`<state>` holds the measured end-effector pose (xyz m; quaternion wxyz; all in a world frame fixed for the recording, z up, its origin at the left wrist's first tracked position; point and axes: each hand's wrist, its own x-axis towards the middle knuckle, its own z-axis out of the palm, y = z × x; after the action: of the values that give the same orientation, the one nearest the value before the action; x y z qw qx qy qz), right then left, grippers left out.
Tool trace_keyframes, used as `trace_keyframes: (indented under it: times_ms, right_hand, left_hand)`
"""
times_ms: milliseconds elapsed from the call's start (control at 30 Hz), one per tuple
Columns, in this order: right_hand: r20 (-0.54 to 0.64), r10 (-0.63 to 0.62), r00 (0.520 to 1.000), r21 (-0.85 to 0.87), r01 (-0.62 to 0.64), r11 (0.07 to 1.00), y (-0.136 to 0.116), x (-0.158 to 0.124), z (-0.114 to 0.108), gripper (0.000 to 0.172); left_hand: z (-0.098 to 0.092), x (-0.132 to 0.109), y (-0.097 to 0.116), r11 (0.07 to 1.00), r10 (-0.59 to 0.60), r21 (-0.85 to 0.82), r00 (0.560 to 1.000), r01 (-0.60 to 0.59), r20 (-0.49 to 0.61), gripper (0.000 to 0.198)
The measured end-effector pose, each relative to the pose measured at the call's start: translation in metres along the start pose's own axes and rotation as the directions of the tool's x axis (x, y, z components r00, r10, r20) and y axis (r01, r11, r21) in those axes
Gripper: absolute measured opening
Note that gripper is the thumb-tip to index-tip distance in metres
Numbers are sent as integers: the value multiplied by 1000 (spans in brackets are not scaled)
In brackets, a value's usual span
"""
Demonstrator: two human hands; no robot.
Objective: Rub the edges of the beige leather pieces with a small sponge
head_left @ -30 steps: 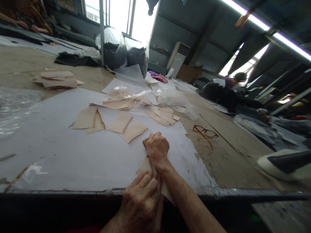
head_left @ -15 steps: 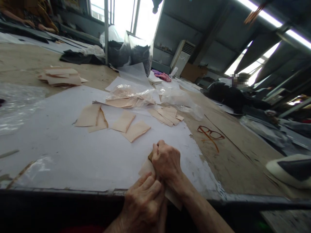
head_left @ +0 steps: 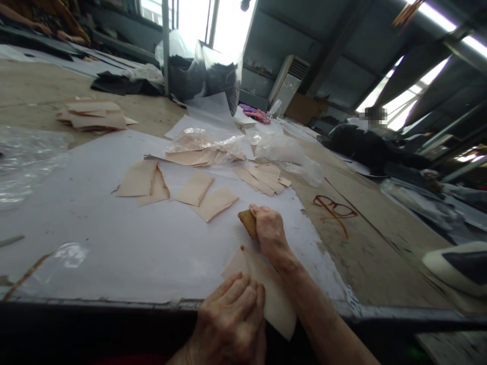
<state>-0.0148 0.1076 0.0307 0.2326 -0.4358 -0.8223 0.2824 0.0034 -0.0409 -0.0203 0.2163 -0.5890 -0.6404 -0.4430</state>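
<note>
My right hand [head_left: 269,230] grips a small brown flat pad [head_left: 248,223] with a rough edge, raised just above the white sheet [head_left: 144,253]. Below it, a pale beige piece of thin material [head_left: 276,299] lies at the front edge of the table and hangs partly over it. A small brown spot marks its upper tip. My left hand [head_left: 230,314] has its fingers closed together on the left side of this beige piece; the thumb is hidden. Farther forward lie loose beige pieces [head_left: 195,187] with brownish edges.
Beyond are more beige pieces [head_left: 264,180], clear plastic bags [head_left: 287,154] and a beige stack [head_left: 93,115]. Eyeglasses [head_left: 335,209] rest at the right, near a white and dark rounded object [head_left: 458,267]. A co-worker's arms [head_left: 45,30] show at the far left.
My right hand has moved up and away from my left hand, bringing the brown pad into view. More of the beige piece is now uncovered. My left hand stays nearly in place.
</note>
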Motion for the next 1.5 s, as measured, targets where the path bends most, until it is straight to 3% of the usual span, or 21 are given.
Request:
trace_keyframes:
  times_ms: [100, 233, 333, 433, 800, 967, 1067, 1200, 1300, 1367, 1500]
  right_hand:
    - [-8, -107, 994, -3, 107, 994, 5, -12, -13, 30]
    - [-6, -338, 941, -353, 315, 881, 9, -36, -8, 26]
    - [14, -329, 944, -571, 278, 772, 5, -40, 3, 22]
    - [13, -289, 957, -651, 227, 724, -2, -34, 10, 21]
    - [-69, -184, 980, -594, 107, 797, -12, -22, 22, 21]
    - [-111, -127, 986, -438, 66, 896, -15, -5, 26, 22]
    - [-122, -52, 991, -309, 12, 951, -15, 9, 18, 27]
    - [-62, -102, 993, -229, 85, 970, -4, 3, -2, 36]
    - [-42, -231, 972, -213, 218, 953, 7, -21, -9, 30]
    - [-14, -328, 944, -304, 309, 901, 10, -34, -7, 26]
    - [20, -340, 940, -540, 297, 787, 2, -39, 5, 22]
  left_hand:
    - [0, -1, -1, 1000, 6, -9, 1000, -6, 3, 32]
    - [0, 0, 0, 998, -5, -69, 1000, 4, -7, 24]
    - [1, 1, 2, 994, -41, -104, 999, 40, -13, 18]
    - [2, 2, 2, 995, -25, -98, 999, 22, -30, 18]
    - [0, 4, 7, 991, -22, -132, 999, 17, -34, 16]
    - [1, 3, 5, 999, 14, -48, 1000, -14, -7, 27]
    - [0, 2, 4, 1000, 31, -2, 999, -31, -7, 31]
    - [-1, 2, 5, 999, 50, 5, 999, -50, -13, 31]
    - [0, 2, 5, 999, 48, -21, 999, -48, -22, 30]
    - [1, 2, 5, 998, 23, -64, 999, -25, -39, 23]
    - [3, 0, 5, 993, -34, -114, 999, 30, -35, 11]
